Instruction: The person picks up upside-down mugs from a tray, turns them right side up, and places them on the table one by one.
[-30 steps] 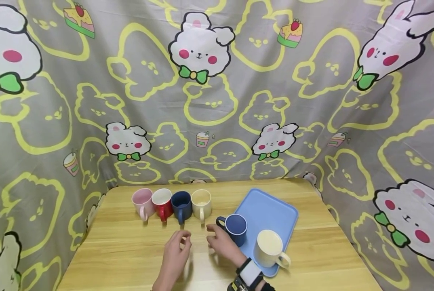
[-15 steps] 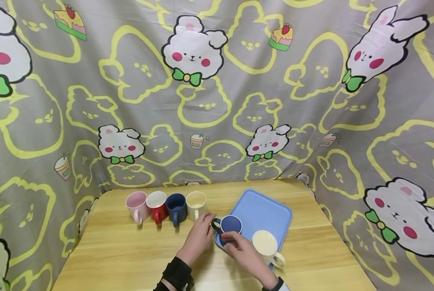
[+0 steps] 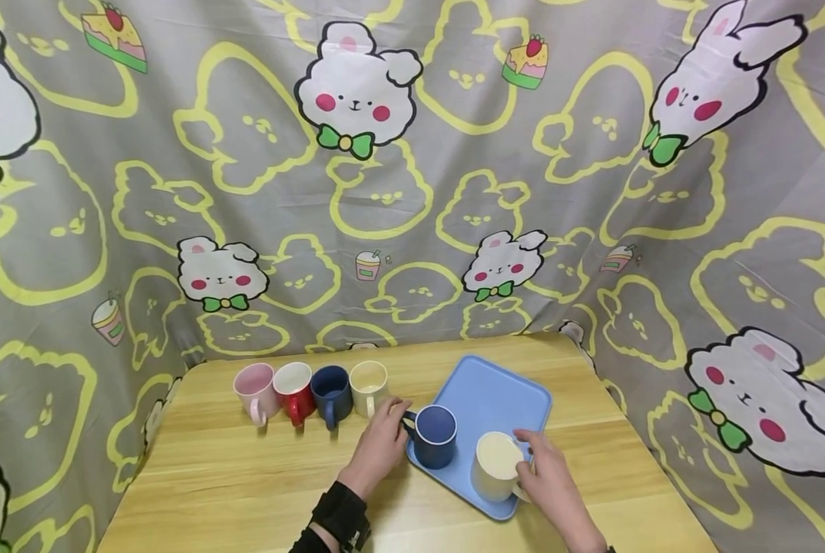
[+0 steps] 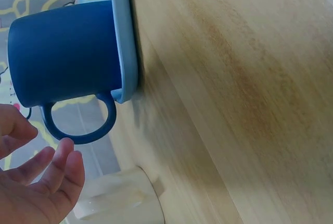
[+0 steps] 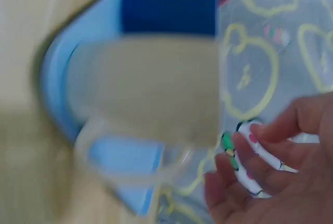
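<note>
A dark blue mug (image 3: 434, 445) stands on the left corner of a light blue tray (image 3: 482, 388), its handle pointing left. My left hand (image 3: 378, 444) is beside that handle (image 4: 80, 139); in the left wrist view the loosely bent fingertips come right up to it without wrapping round. A cream mug (image 3: 490, 475) stands on the tray's near end. My right hand (image 3: 549, 475) is at its right side, near the handle (image 5: 132, 176). Thumb and fingers are spread apart in the right wrist view, with nothing between them.
Along the back left of the wooden table (image 3: 260, 491) stand a pink mug (image 3: 256, 388), a red mug (image 3: 293, 388), a second dark blue mug (image 3: 332, 393) and a second cream mug (image 3: 369, 384). A patterned grey curtain (image 3: 357, 192) surrounds the table.
Both hands have moved right from the table's middle. My left hand came to the blue mug's handle; my right hand passed in front of the blue mug to the cream one. The mugs stand as before.
</note>
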